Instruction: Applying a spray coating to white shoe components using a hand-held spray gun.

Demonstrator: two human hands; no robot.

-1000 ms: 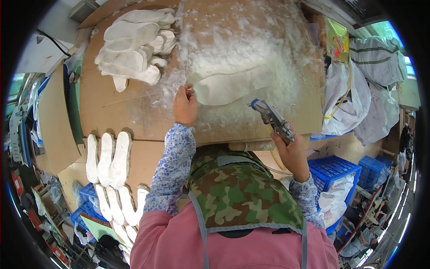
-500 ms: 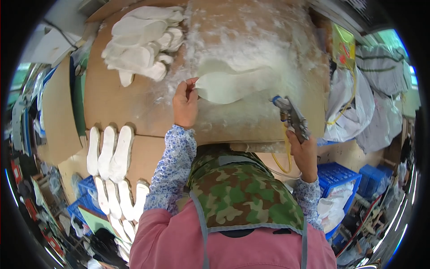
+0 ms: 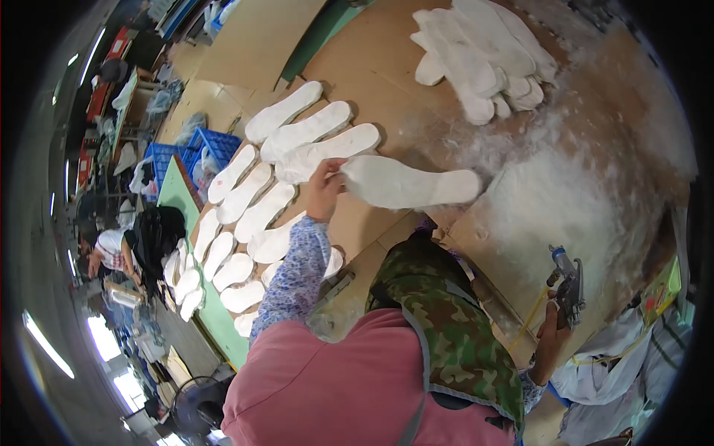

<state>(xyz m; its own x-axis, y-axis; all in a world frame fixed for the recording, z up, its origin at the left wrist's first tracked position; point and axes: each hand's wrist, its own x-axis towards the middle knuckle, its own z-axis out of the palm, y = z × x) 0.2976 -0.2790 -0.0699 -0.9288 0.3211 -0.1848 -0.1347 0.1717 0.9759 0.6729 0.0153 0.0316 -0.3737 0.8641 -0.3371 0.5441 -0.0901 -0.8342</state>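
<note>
Pinched at one end by my left hand (image 3: 326, 189), a white insole (image 3: 409, 183) hangs flat above the brown board, its far end pointing right. Just left of that hand lie several white insoles (image 3: 306, 132) in staggered rows. My right hand (image 3: 554, 325), off to the lower right, is wrapped round the handle of a spray gun (image 3: 568, 282) with a blue nozzle cap and a yellow hose (image 3: 529, 318). The gun is well apart from the insole. A heap of more insoles (image 3: 487, 56) sits at the top right.
White residue coats the cardboard surface (image 3: 554, 201) on the right. Blue crates (image 3: 212, 149) stand at the left beyond the rows. White sacks (image 3: 610, 364) are at the lower right. Another person (image 3: 111, 249) is far off at the left, and a fan (image 3: 201, 401) stands lower left.
My view and body have turned left. The insole has moved from over the white-coated board toward the rows of insoles, still in my left hand. The spray gun stays in my right hand.
</note>
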